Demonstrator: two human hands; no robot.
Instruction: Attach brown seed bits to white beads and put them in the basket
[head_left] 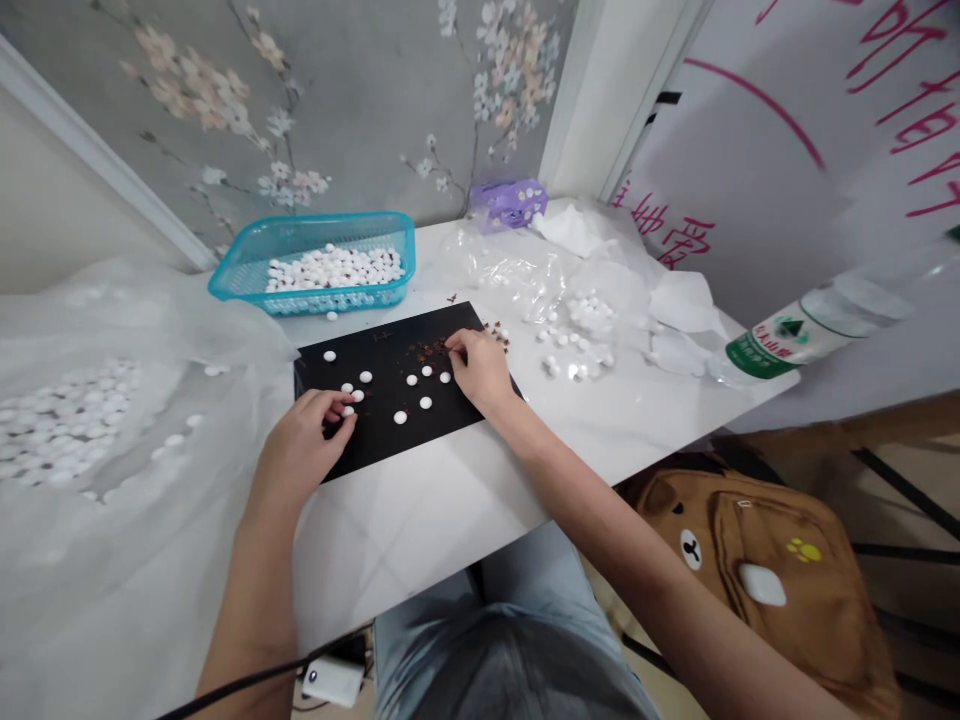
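Observation:
A black board point(382, 440) lies on the white table, with several round white pieces point(400, 417) scattered over it. At the board's left part, my left hand point(311, 430) has its thumb and fingers closed around a small white piece point(349, 411). Other white pieces lie just beyond those fingertips. My right hand point(480, 368) is at the board's right side, its thumb and forefinger pinched beside a heap of small reddish-brown bits point(427, 351). Whatever is between its fingertips is too small to make out.
Behind the board stands a blue basket point(311, 300) of white pieces. Plastic sheeting with more pieces point(67, 420) covers the left. Clear bags point(517, 280), a purple packet point(510, 205) and loose pieces lie at right. A bottle point(810, 330) and brown backpack point(772, 570) are farther right.

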